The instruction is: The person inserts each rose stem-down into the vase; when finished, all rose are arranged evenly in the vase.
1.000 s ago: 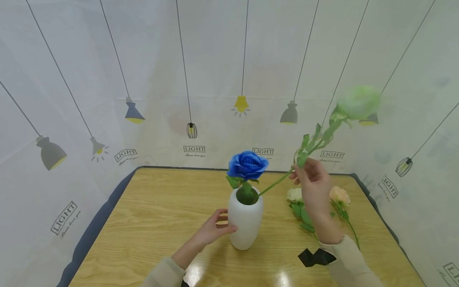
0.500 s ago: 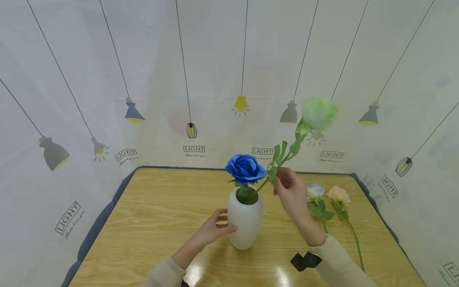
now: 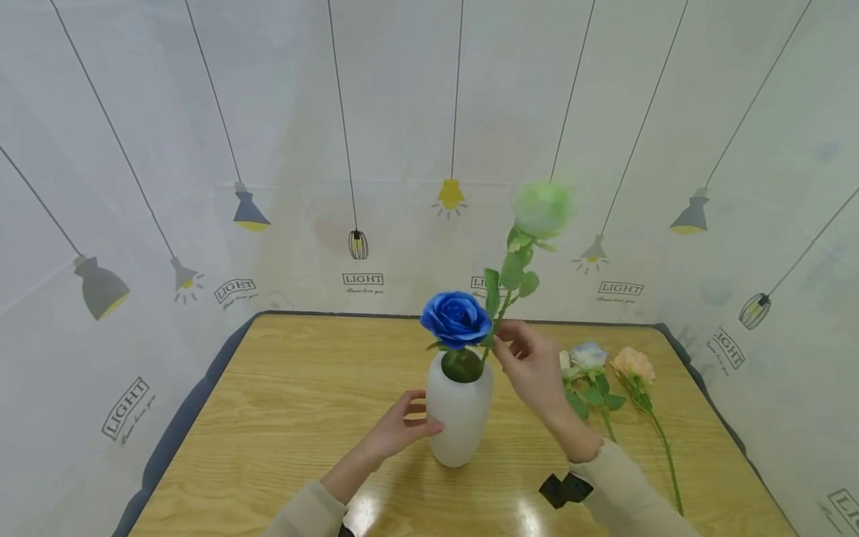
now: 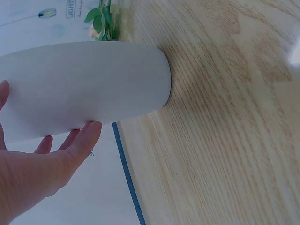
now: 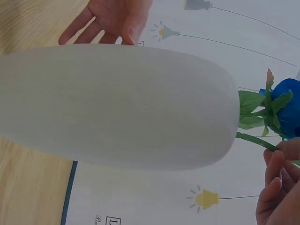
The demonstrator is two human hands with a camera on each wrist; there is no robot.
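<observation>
A white vase (image 3: pixel 458 418) stands upright on the wooden table, holding a blue rose (image 3: pixel 456 319) that leans over its rim. My left hand (image 3: pixel 396 429) holds the vase's left side, thumb toward the front and fingertips against the wall in the left wrist view. My right hand (image 3: pixel 533 365) pinches the stem of a pale green rose (image 3: pixel 542 211) just above the rim. The tall green rose tilts right, its bloom well above the blue one. In the right wrist view its green stem (image 5: pixel 255 139) runs from the mouth to my fingers. The lower stem is hidden inside the vase.
Right of the vase lie a pale blue-white rose (image 3: pixel 589 356), a cream rose (image 3: pixel 567 365) partly behind my right hand, and a peach rose (image 3: pixel 634 364). A white backdrop (image 3: pixel 396 112) printed with hanging lamps stands around the table (image 3: pixel 302 395).
My right hand has moved left and down with the green rose, bringing its stem steeper and deeper into the vase. The blue rose has shifted slightly left. My left hand stays put.
</observation>
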